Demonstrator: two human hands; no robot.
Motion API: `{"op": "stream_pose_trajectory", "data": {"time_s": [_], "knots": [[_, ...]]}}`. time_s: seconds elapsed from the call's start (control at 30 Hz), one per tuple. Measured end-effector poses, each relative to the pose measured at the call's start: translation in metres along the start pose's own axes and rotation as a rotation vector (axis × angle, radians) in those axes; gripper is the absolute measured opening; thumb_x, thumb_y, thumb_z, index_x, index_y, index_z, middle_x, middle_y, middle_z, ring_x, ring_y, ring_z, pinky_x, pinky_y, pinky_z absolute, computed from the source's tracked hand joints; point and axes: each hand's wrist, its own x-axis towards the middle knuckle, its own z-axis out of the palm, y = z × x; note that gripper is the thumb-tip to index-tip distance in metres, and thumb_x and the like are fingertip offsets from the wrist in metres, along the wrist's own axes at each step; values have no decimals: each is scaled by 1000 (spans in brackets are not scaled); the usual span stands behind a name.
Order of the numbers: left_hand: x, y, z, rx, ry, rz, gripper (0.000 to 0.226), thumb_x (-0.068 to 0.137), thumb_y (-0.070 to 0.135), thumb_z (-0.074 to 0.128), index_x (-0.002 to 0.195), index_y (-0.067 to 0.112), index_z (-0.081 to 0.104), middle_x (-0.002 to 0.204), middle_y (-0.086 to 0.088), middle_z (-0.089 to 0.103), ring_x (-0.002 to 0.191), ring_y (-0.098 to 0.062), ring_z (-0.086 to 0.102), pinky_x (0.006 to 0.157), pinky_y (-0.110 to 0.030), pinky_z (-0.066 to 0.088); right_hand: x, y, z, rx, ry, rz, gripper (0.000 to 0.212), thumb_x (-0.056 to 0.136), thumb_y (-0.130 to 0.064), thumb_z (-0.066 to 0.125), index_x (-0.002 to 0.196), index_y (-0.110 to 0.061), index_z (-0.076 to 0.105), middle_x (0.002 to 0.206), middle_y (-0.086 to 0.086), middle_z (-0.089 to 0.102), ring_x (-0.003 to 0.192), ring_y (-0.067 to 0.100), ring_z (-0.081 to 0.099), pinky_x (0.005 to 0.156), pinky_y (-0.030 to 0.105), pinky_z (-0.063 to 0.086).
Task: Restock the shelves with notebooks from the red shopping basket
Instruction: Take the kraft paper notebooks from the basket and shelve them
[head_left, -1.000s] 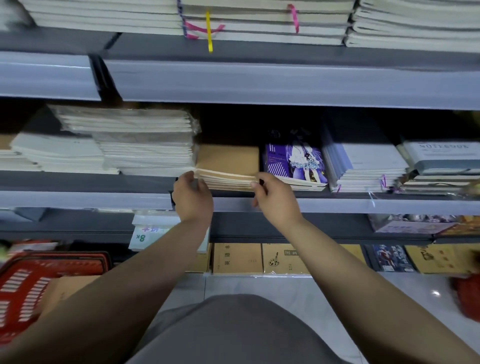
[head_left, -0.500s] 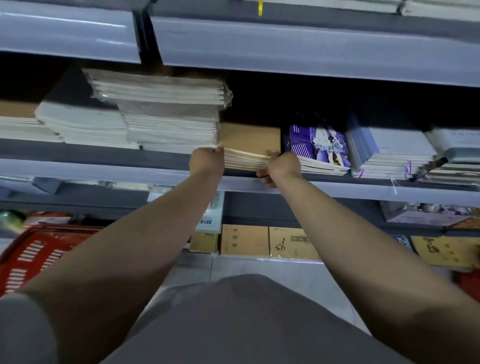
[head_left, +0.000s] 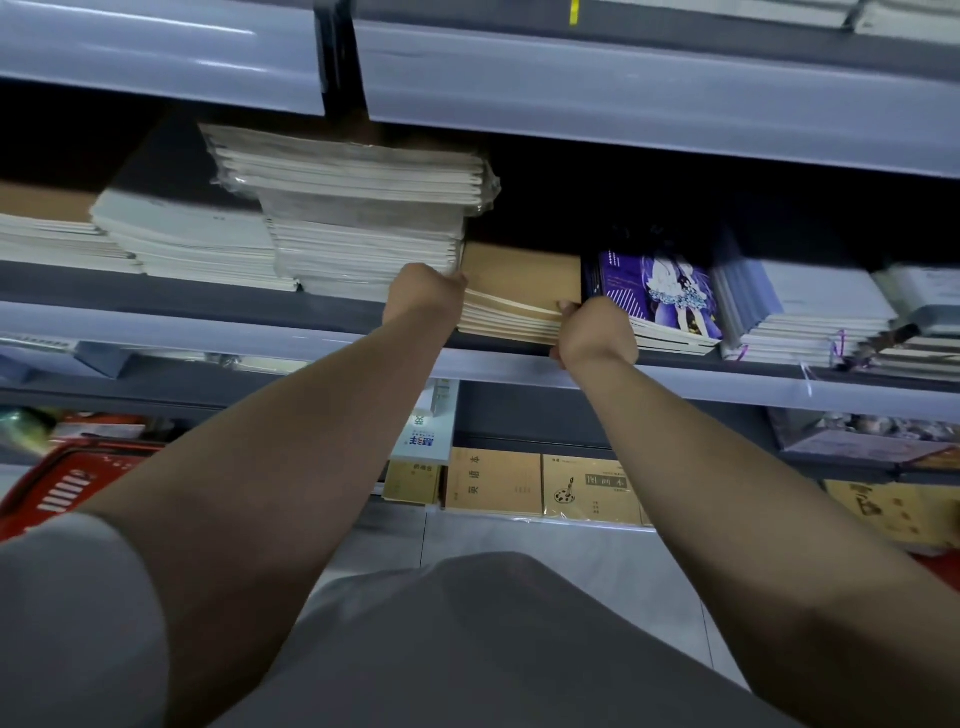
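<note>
Where hands grip brown notebooks (head_left: 519, 283), wrapped stacks (head_left: 363, 223) and purple books (head_left: 657, 291) flank them.

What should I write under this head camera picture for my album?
Both hands, left and right, grip a stack of brown notebooks on the shelf.

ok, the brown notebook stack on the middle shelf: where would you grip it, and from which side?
Grip the brown notebook stack at its two front corners, coming in from the open aisle side. It lies flat, wedged between the wrapped white stack and the purple notebooks, so only its front edge is free. The left hand and right hand already sit at those corners.
</note>
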Motion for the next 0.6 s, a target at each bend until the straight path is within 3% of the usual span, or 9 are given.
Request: {"op": "stream_pose_trajectory", "data": {"time_s": [0.1,0.17,0.27,0.37,0.47,0.6], "knots": [[-1,0,2,-137,-29,-144,40,85,36,69,104,1,64,81,-5,67,79,-20,66,79,-31,58,2,2,0,190,-13,74,21,97,-37,50,89,-24,65,85,11,72,75,31,69,76,43,58],[-1,0,5,-179,-96,-201,47,89,40,66,116,3,56,84,-3,61,78,-17,58,70,-25,49,1,0,-4,335,-45,140,24,99,-29,50,77,-24,57,71,8,69,56,23,63,62,33,55],[-2,-2,5,-61,-55,-124,38,87,38,70,99,6,56,72,-1,59,63,-13,55,50,-21,38,-2,-2,-9,404,-87,178,20,102,-22,46,87,-20,59,58,4,63,42,15,53,49,27,46],[-3,-3,1,110,-38,-12,31,89,27,65,68,8,51,62,-2,54,57,-18,52,47,-24,36,-4,1,-6,397,-93,167,19,103,-23,43,104,-17,60,62,5,65,34,10,51,45,23,42],[-7,-3,-2,185,-52,72,19,88,20,60,73,10,58,71,-6,64,60,-22,56,52,-23,42,-6,5,-6,375,-90,147,23,103,-26,42,111,-15,61,61,5,67,38,11,54,53,26,45],[-9,-5,-4,217,-62,122,16,86,17,57,71,12,56,68,-6,59,57,-22,51,51,-22,39,-7,5,-9,332,-95,142,23,103,-29,42,108,-13,58,55,3,65,32,8,52,54,27,47]]}}
